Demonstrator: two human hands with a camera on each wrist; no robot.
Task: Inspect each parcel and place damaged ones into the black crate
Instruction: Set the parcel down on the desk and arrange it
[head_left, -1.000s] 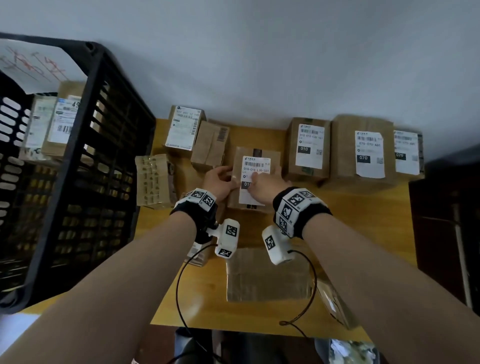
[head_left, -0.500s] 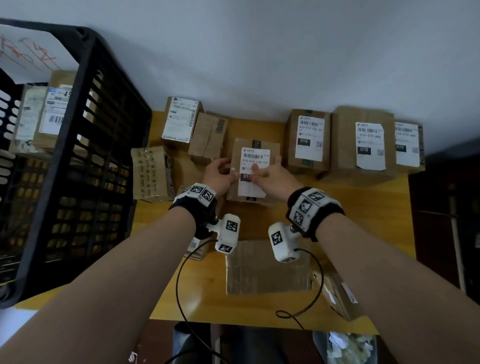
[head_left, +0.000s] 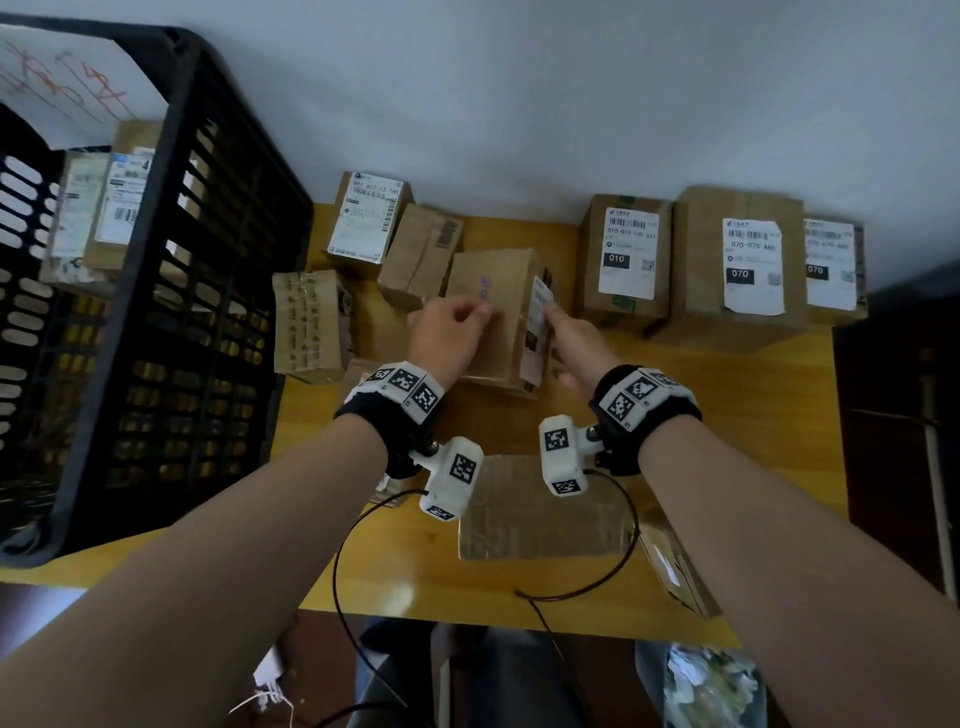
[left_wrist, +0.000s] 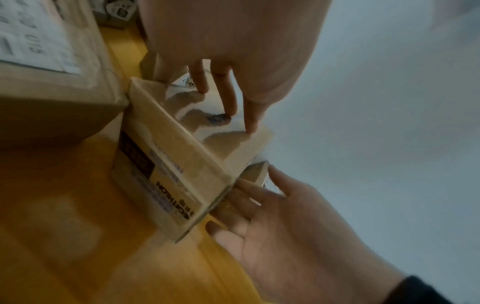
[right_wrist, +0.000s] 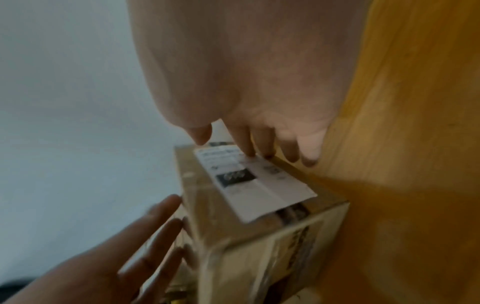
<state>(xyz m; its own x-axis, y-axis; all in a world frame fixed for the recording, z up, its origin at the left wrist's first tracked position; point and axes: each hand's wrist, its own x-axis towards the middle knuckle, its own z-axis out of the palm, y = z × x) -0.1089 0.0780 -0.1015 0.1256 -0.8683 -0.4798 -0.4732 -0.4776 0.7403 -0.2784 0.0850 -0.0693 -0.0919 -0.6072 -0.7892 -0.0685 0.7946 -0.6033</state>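
The parcel under inspection (head_left: 493, 312) stands tilted on the worktop (head_left: 727, 415), between both hands, its long axis running away from the person. The plain cardboard face is turned up; the white label (head_left: 540, 327) faces right. The left hand (head_left: 452, 338) lies on the plain face with its fingers (right_wrist: 161, 222) straight against the left side. The right hand (head_left: 571, 338) meets the labelled side, fingertips (right_wrist: 246, 148) pressing near the label's far edge. Neither hand curls round the parcel (both press flat). The black crate (head_left: 171, 312) stands left of the parcel, nearer the left hand, so a transfer would likely run leftward. The crate holds at least two labelled boxes (head_left: 119, 208). Right of the parcel stands a row of three labelled boxes (head_left: 727, 265). Damage on the parcel cannot be judged: the wrist views are blurred.
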